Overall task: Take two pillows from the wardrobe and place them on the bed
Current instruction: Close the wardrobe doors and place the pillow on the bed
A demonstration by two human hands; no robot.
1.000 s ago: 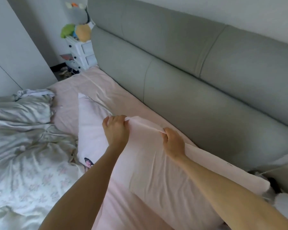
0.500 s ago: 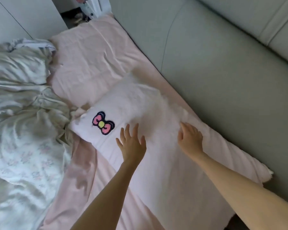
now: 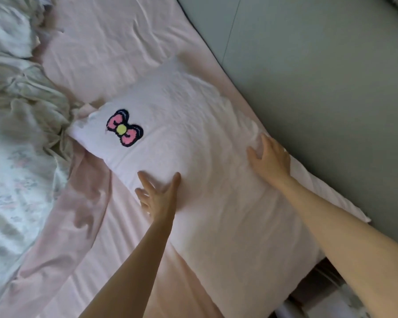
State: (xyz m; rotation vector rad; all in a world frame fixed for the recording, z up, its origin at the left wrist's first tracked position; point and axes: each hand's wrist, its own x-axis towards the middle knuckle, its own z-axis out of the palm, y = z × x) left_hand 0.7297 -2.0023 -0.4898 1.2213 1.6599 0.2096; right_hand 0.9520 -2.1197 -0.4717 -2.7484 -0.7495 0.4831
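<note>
A pale pink pillow (image 3: 193, 157) lies flat on the bed (image 3: 106, 42), on the pink sheet, its long side running along the grey padded headboard (image 3: 319, 99). A pink bow patch (image 3: 124, 128) with a yellow centre and dark outline sits near the pillow's left end. Both hands rest on the pillow with fingers spread, gripping nothing: the left hand (image 3: 157, 196) presses its near edge, the right hand (image 3: 270, 158) lies flat on its far edge, just beside the headboard. The two hands are well apart. A crumpled white floral duvet (image 3: 16, 145) is bunched on the left of the bed, touching the pillow's left corner.
</note>
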